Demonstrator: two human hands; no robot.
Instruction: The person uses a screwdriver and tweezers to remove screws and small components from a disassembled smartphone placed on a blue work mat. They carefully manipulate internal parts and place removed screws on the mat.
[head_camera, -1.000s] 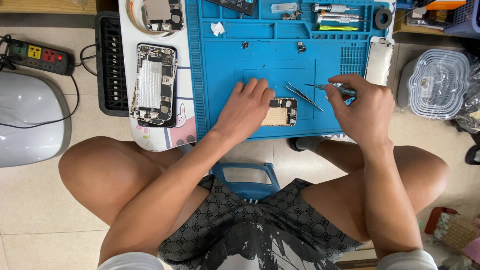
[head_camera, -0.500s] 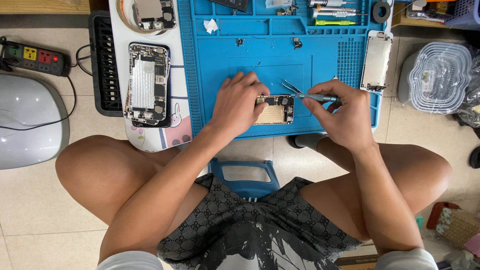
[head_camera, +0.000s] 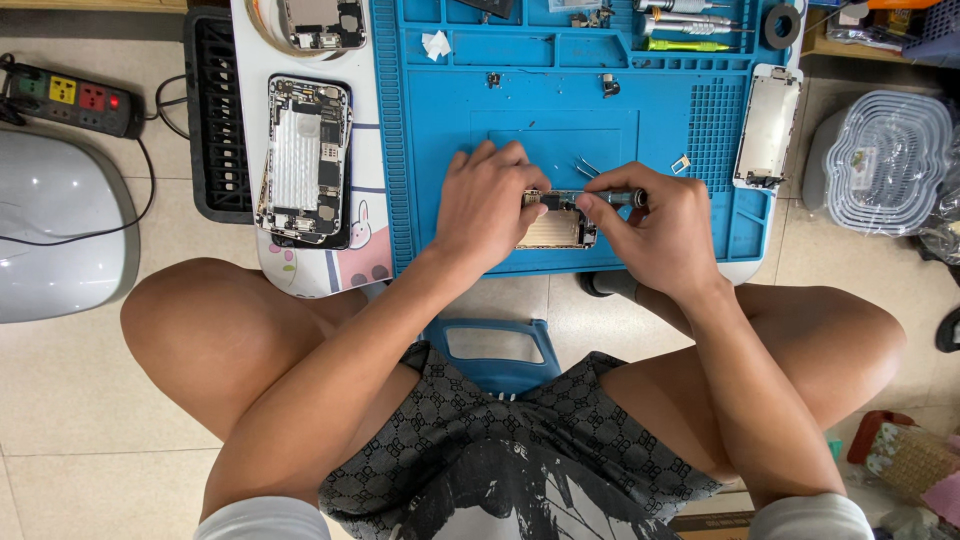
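Two hands (head_camera: 570, 215), small phone part (head_camera: 556, 225), screwdriver (head_camera: 612, 197), blue mat (head_camera: 560, 100)

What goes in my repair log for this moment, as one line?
left hand: steadies small phone part | right hand: holds screwdriver to it | surface: blue mat
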